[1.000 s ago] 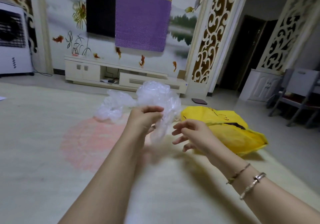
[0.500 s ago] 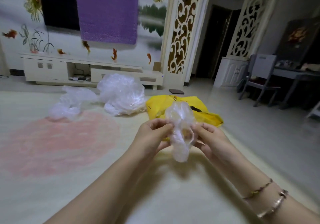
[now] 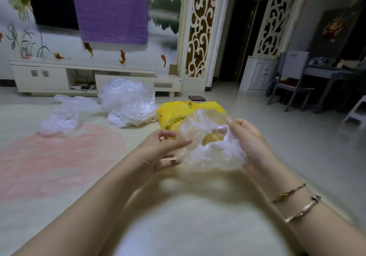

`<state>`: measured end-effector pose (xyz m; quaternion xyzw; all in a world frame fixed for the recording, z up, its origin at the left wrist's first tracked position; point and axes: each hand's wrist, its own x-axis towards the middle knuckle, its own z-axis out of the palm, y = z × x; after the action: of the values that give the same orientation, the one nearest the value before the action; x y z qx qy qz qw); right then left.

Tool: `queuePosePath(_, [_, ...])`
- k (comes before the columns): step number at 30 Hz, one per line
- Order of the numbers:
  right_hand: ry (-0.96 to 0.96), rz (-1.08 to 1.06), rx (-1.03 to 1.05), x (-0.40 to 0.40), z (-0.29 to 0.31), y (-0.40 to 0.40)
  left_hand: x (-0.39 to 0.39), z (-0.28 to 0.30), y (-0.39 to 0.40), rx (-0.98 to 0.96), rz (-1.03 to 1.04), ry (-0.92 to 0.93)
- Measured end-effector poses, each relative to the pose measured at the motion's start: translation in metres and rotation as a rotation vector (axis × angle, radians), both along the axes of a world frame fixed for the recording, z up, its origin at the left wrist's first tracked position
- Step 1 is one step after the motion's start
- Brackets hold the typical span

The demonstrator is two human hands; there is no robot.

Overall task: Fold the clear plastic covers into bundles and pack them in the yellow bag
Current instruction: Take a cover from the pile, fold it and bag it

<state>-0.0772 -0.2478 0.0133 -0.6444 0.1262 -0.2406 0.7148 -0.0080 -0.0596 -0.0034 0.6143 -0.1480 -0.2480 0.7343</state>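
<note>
both hands hold one clear cover [image 3: 210, 146] in the air, just in front of the yellow bag [image 3: 178, 113] on the floor. the left hand [image 3: 160, 150] pinches its left edge, and the right hand [image 3: 249, 140] has curled fingers in its right side, so the cover is stretched open between them. to fold well, i think it is better to bring the two edges together, press the air out, then roll it small before the bag. more covers [image 3: 126, 101] lie in a heap beside the bag. the floor [image 3: 297, 156] is pale, with a pink patch [image 3: 59, 156]; a low cabinet [image 3: 59, 75] stands at the painted wall.
</note>
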Motion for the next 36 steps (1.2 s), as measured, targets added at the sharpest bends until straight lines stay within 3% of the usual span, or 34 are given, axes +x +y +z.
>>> queuePosePath(5, [0.079,0.27,-0.224,-0.002,0.0,0.004,0.005,0.006,0.007,0.036,-0.115,-0.014])
queuePosePath(8, [0.073,0.249,-0.264,0.002,-0.003,0.009,0.0,0.002,0.005,0.134,-0.093,-0.117])
queuePosePath(11, [0.126,0.115,-0.305,0.004,-0.005,0.008,-0.004,0.0,0.0,0.034,0.05,-0.143])
queuePosePath(17, [0.271,0.252,-0.252,-0.002,-0.011,0.004,0.002,0.004,0.003,-0.115,0.19,-0.301])
queuePosePath(21, [0.202,0.248,0.018,-0.001,-0.015,0.003,0.002,0.001,0.0,-0.076,0.226,-0.376])
queuePosePath(23, [0.187,0.137,0.009,0.002,-0.018,0.004,0.003,-0.003,0.0,0.029,0.328,-0.482])
queuePosePath(26, [0.199,-0.044,-0.17,0.011,-0.022,-0.001,0.005,-0.01,0.003,0.34,0.451,-0.811])
queuePosePath(29, [0.244,-0.196,-0.557,0.017,-0.026,-0.012,0.009,-0.014,0.007,0.571,0.388,-0.853])
queuePosePath(32, [0.395,-0.165,-0.824,0.014,-0.034,-0.014,0.012,-0.018,0.013,0.948,0.331,-0.932])
queuePosePath(34, [0.426,-0.133,-0.909,0.008,-0.037,-0.013,0.014,-0.02,0.014,0.965,0.295,-0.958])
queuePosePath(36, [0.287,-0.154,-1.045,0.004,-0.038,-0.012,0.015,-0.019,0.012,0.762,0.3,-1.057])
